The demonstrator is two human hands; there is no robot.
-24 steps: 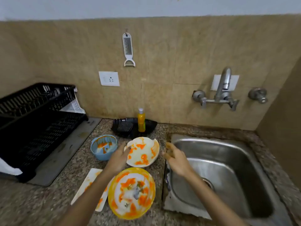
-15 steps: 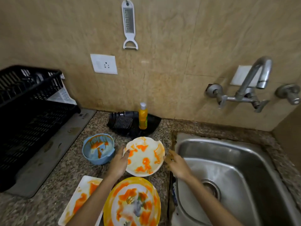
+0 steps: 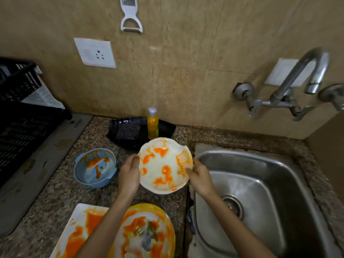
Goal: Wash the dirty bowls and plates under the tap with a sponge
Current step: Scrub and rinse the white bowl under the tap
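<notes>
The white scalloped plate smeared with orange sauce (image 3: 165,165) is held over the speckled granite desk (image 3: 61,192), just left of the steel sink (image 3: 251,183). Its left rim is gripped by the curled fingers (image 3: 134,160) of the left hand (image 3: 129,174), and its right rim is pinched by the right hand (image 3: 200,177). The curved metal tap (image 3: 307,71) lies to the plate's right, on the right hand's side, so a rightward carry over the basin is judged to be needed.

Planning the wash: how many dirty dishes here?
4: white plate held by left hand and right hand; blue bowl left of it; rectangular plate and yellow plate nearer, partly cropped.
</notes>
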